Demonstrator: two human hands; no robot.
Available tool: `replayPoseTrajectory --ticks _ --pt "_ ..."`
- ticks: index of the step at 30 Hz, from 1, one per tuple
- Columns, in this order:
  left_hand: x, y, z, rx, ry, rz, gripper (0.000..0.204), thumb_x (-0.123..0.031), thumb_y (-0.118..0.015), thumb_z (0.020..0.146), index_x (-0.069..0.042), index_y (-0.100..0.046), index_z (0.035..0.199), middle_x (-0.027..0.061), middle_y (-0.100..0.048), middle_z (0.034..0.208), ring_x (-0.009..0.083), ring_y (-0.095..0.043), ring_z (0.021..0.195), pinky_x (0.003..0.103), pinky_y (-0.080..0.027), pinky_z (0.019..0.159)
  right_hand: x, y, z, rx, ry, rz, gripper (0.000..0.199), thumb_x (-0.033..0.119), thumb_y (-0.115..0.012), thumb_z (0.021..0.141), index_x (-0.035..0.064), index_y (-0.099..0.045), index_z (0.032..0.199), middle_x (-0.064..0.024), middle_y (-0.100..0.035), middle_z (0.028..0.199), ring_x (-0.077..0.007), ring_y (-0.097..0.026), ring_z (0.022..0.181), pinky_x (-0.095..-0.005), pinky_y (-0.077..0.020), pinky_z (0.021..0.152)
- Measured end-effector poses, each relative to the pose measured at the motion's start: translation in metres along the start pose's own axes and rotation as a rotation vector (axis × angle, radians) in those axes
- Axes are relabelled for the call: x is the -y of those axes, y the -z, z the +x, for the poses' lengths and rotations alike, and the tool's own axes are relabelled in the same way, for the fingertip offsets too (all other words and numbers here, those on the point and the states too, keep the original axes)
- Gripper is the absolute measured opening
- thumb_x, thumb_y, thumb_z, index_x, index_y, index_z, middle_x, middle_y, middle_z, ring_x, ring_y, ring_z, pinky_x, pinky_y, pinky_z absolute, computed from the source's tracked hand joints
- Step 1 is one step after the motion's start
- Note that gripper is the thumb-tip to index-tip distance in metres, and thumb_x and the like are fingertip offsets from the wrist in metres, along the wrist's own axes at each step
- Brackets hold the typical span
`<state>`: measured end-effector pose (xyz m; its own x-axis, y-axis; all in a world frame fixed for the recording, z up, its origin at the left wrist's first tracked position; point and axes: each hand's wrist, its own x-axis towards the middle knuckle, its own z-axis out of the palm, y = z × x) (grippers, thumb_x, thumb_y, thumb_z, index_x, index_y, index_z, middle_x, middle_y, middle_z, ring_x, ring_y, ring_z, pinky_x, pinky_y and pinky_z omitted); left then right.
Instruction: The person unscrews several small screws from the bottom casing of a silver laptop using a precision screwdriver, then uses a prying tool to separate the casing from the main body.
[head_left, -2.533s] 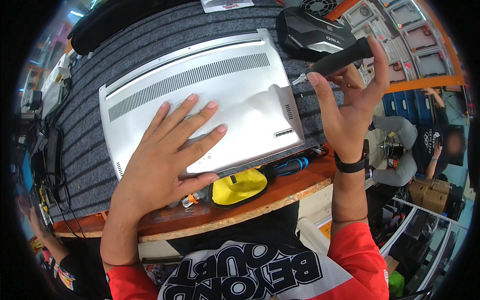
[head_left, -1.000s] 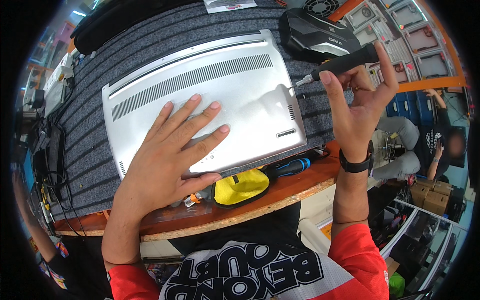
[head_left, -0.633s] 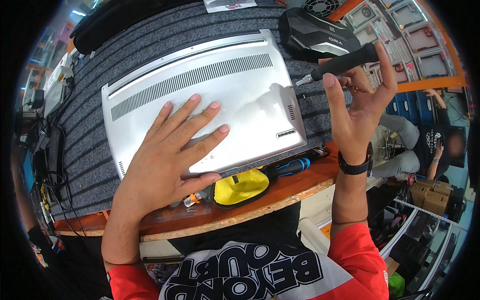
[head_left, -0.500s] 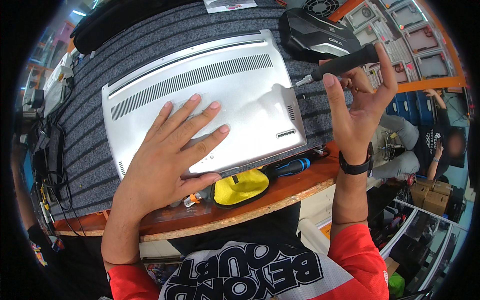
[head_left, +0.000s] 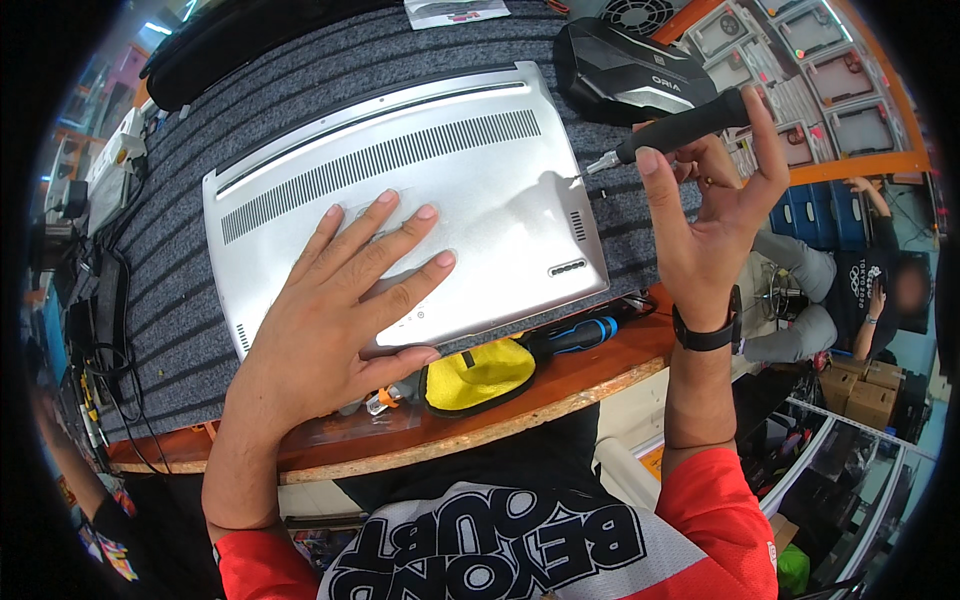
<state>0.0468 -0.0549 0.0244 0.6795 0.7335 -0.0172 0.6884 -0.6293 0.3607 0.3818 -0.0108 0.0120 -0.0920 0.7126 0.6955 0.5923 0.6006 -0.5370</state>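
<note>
A silver laptop (head_left: 500, 225) lies upside down on the grey ribbed mat, its bottom cover with the long vent strip facing up. My left hand (head_left: 335, 300) rests on the cover with fingers spread, the thumb by the near edge. My right hand (head_left: 710, 225), wearing a black watch, holds a black-handled screwdriver (head_left: 685, 127) between thumb and fingers. The screwdriver points left, its thin tip near the laptop's right edge; I cannot tell whether it touches. A tiny dark piece lies on the mat just right of that edge.
A black hard case (head_left: 632, 75) stands at the back right beside a tray of compartments (head_left: 840, 80). Along the table's front edge lie a yellow pouch (head_left: 480, 380) and a blue-black handle (head_left: 585, 335). Cables (head_left: 110, 350) run down the left. A person (head_left: 800, 260) sits at the right.
My right hand and the screwdriver have shifted slightly left. My left hand stays on the laptop. At the far left, another person's arm has moved further into view.
</note>
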Motion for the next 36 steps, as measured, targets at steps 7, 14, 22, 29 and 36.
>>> replayPoseTrajectory --ticks 7,14,22,29,36 --pt "0.0 0.001 -0.001 -0.002 -0.006 0.014 0.077 -0.054 -0.08 0.079 -0.028 -0.061 0.149 0.0045 -0.042 0.167 0.0339 -0.031 0.158 0.059 -0.022 0.128 0.003 0.0 0.0 0.001 0.005 -0.02 0.082 0.004 -0.078 0.093 0.0044 -0.027 0.157 -0.0081 -0.071 0.113 -0.0102 -0.068 0.093 -0.0227 -0.0445 0.074" --pt "-0.001 0.004 0.004 0.012 -0.033 0.037 0.078 -0.055 -0.078 0.08 -0.024 -0.06 0.15 0.0074 -0.042 0.167 0.0355 -0.031 0.157 0.06 -0.023 0.127 -0.004 0.002 0.001 -0.005 -0.036 0.109 0.083 0.005 -0.076 0.096 0.005 -0.023 0.16 -0.0111 -0.071 0.12 -0.0106 -0.067 0.096 -0.0222 -0.0466 0.076" --pt "0.031 0.033 -0.011 -0.378 -0.054 -0.025 0.07 -0.044 -0.084 0.084 -0.017 -0.062 0.146 0.0086 -0.062 0.147 0.0337 -0.057 0.136 0.047 -0.046 0.111 -0.006 0.019 0.006 -0.402 -0.269 0.284 0.074 0.0 -0.064 0.102 0.0124 -0.024 0.163 -0.0107 -0.064 0.111 -0.0212 -0.071 0.098 -0.0368 -0.062 0.087" --pt "0.149 0.083 -0.077 -1.009 0.589 -0.056 0.023 -0.019 -0.079 0.093 -0.004 -0.078 0.11 0.0096 -0.077 0.093 0.0161 -0.069 0.08 0.03 -0.054 0.071 -0.035 0.041 -0.01 -0.299 -0.227 0.161 0.07 0.004 -0.057 0.107 0.0128 -0.018 0.165 -0.0284 -0.067 0.131 -0.0209 -0.071 0.104 -0.0332 -0.0609 0.085" --pt "0.215 0.064 -0.076 -0.74 0.87 0.112 0.018 -0.018 -0.07 0.093 -0.009 -0.078 0.106 0.015 -0.077 0.103 0.0347 -0.074 0.098 0.044 -0.057 0.087 -0.044 0.032 -0.008 -0.288 -0.25 0.197 0.072 0.001 -0.06 0.105 0.0082 -0.019 0.163 -0.0306 -0.066 0.131 -0.0301 -0.067 0.122 -0.0398 -0.0595 0.1"
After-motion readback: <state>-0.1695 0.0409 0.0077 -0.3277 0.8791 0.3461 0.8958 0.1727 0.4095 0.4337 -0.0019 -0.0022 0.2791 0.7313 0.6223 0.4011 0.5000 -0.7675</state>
